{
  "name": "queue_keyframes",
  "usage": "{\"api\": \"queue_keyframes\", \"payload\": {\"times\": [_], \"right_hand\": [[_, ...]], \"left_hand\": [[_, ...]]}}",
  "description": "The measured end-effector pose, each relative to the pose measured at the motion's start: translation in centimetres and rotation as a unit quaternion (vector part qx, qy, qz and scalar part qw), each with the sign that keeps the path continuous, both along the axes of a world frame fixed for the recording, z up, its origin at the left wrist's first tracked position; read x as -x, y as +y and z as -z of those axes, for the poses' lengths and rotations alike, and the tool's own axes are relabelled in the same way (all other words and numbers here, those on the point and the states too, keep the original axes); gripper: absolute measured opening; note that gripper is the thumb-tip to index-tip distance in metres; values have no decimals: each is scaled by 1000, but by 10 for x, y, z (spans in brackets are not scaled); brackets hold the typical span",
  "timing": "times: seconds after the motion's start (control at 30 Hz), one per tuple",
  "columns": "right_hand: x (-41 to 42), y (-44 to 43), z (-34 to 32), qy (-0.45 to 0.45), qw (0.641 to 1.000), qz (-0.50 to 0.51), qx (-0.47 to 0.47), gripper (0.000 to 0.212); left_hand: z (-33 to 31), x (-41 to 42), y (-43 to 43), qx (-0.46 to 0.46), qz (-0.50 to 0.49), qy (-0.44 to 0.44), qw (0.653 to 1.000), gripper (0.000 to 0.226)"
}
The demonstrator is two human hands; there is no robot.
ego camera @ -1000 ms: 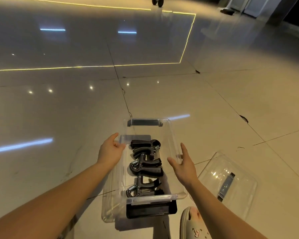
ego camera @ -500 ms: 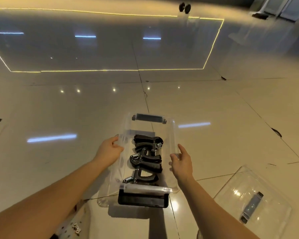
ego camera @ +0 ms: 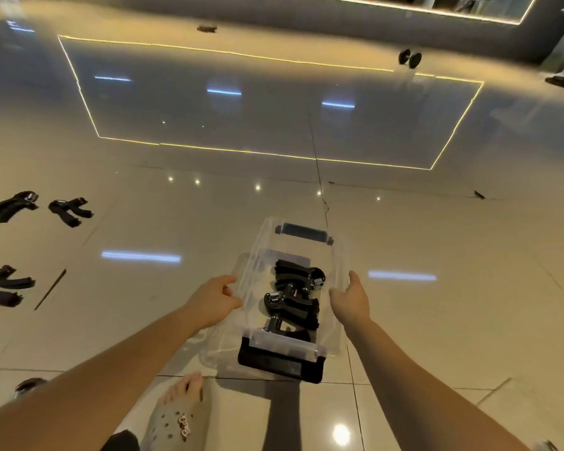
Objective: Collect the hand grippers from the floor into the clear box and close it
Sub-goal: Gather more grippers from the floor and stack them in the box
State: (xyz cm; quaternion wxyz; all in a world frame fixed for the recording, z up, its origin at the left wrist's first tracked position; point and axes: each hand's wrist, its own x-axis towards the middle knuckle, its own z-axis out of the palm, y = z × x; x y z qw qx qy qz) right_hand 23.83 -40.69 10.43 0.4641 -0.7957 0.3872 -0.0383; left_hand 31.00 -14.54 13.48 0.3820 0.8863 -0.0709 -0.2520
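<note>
Well left of the clear rectangular plastic box, we saw three black spring-loaded hand grippers lying loose on the glossy tiled floor: a far pair, one gripper beside another gripper, and a nearer third gripper. We judged the collecting roughly half done, with those three to fetch and the closing not yet begun; the box was open-topped and no lid showed. Our left hand gripped the box's left rim, fingers curled on it, forearm reaching forward. Inside the box lay a stack of black grippers, at least three. Our right hand lay against the box's right wall, thumb up; whether its fingers clasped the rim we could not tell.
</note>
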Motion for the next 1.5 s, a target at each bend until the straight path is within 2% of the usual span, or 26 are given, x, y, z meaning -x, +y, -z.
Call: {"api": "queue_keyframes", "payload": {"times": [0.13, 0.3, 0.43, 0.57, 0.7, 0.83, 0.93, 1.13, 1.27, 1.33, 1.4, 1.5], "right_hand": [[-14, 24, -53, -4, 996, -62, 71, 73], [-19, 103, -137, -54, 986, -148, 52, 46], [-30, 182, -175, -103, 963, -241, 62, 48], [-32, 264, -185, -172, 926, -326, 83, 45], [-30, 337, -180, -142, 898, -413, 58, 43], [-32, 400, -151, -109, 859, -495, 65, 46], [-32, 441, -113, -69, 844, -528, 64, 48], [-34, 509, -10, 43, 819, -569, 63, 57], [-32, 533, 49, 112, 806, -572, 106, 58], [-29, 538, 72, 146, 805, -557, 142, 65], [-25, 539, 91, 180, 803, -538, 183, 76], [-15, 537, 114, 193, 793, -532, 227, 85]], "left_hand": [[-44, 10, 24, -2, -4, -27, 1000, 52], [-121, 23, 71, 16, -5, -85, 996, 36], [-177, 35, 131, 5, -37, -141, 989, 23], [-214, 53, 208, -58, -63, -162, 983, 19], [-231, 62, 286, -103, -86, -120, 984, 11], [-238, 65, 342, -144, -68, -78, 984, 24], [-208, 72, 384, -132, -87, -53, 986, 27], [-67, 92, 465, -96, -160, 26, 982, 49], [21, 109, 493, -92, -199, 55, 974, 71], [58, 116, 495, -101, -216, 66, 969, 76], [92, 123, 489, -141, -208, 67, 966, 83], [128, 133, 477, -253, -113, 21, 961, 86]]}}
